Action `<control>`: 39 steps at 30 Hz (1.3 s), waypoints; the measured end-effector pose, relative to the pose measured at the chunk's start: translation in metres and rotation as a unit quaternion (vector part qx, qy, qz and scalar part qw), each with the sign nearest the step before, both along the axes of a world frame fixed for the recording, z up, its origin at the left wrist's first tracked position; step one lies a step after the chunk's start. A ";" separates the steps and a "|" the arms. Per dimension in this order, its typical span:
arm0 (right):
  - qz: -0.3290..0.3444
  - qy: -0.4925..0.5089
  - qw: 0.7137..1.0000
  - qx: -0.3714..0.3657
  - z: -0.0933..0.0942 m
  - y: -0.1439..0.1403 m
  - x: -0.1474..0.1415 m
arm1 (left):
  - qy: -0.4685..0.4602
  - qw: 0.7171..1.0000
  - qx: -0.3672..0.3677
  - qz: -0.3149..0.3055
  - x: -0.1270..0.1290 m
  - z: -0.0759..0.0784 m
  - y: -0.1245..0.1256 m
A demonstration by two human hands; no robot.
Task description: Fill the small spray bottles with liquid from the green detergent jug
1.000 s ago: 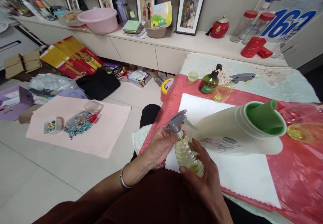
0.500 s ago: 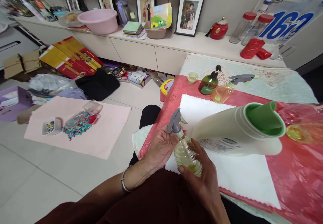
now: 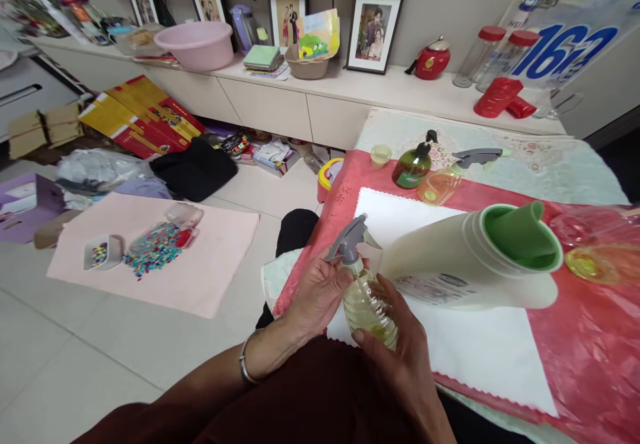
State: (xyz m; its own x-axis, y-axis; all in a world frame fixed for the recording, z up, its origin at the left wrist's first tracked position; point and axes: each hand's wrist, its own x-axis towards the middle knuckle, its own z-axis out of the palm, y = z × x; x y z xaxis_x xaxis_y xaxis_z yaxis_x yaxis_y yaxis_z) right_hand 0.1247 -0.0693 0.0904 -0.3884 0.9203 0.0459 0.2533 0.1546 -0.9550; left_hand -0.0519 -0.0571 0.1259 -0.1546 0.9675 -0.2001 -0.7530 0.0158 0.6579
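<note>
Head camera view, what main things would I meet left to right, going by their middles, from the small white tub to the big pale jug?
Small white tub → colourful beads → left hand → held spray bottle → right hand → big pale jug.

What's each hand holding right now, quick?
Left hand: closed, holding the trigger spray bottle just below its gray trigger head.
Right hand: closed, holding the same trigger spray bottle by its ribbed side.

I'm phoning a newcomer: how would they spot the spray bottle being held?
Find the red table cover, then the white mat on it. Near the mat's left edge, the left hand and right hand grip the grey-topped spray bottle; the other sprayer sits untouched beside the green pump bottle.
</note>
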 end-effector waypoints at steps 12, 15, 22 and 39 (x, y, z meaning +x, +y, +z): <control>0.017 0.032 0.998 -0.051 0.002 0.000 0.001 | 0.008 1.000 0.004 -0.001 -0.002 0.001 -0.001; 0.011 0.031 0.998 -0.054 0.000 0.000 0.000 | 0.012 1.000 0.014 0.008 0.001 0.002 0.001; 0.014 0.045 0.994 -0.097 -0.004 0.000 0.001 | 0.008 1.000 -0.008 -0.002 -0.004 0.000 0.002; 0.013 0.080 0.990 -0.117 0.003 0.002 -0.003 | 0.005 1.000 -0.006 -0.012 -0.005 0.001 0.000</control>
State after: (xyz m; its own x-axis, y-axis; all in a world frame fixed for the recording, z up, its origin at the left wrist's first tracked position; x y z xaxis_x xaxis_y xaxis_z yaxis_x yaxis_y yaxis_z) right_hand 0.1217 -0.0677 0.0936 -0.4163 0.9032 -0.1042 0.0944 -0.0711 -0.9930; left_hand -0.0569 -0.0575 0.1269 -0.1326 0.9685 -0.2107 -0.7453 0.0427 0.6654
